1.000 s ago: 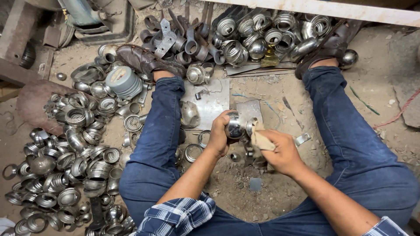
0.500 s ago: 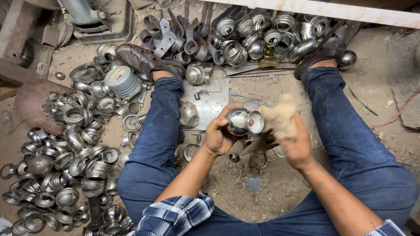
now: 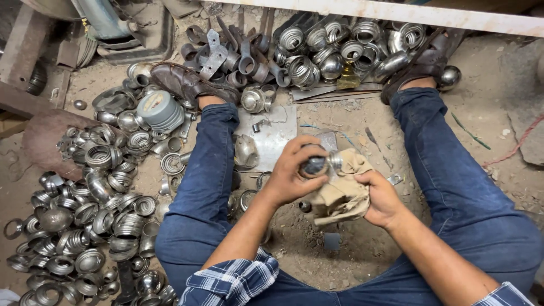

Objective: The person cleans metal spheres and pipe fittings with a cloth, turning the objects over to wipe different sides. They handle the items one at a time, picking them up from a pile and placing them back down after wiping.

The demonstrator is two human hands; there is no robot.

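The person sits on the dirt floor (image 3: 351,130) with legs spread, and both hands meet above the flat metal plate (image 3: 272,136) lying between the knees. The left hand (image 3: 292,173) has its fingers curled tight around a small shiny metal fitting (image 3: 318,164), held just above the near edge of that plate. The right hand (image 3: 382,198) grips a tan cloth (image 3: 343,190), fingers closed into it, and the cloth touches the fitting's right side. Left of the plate, beyond the left leg, lies a heap of metal rings and caps (image 3: 96,198). Past the plate's far edge sits another pile of shiny fittings (image 3: 340,48).
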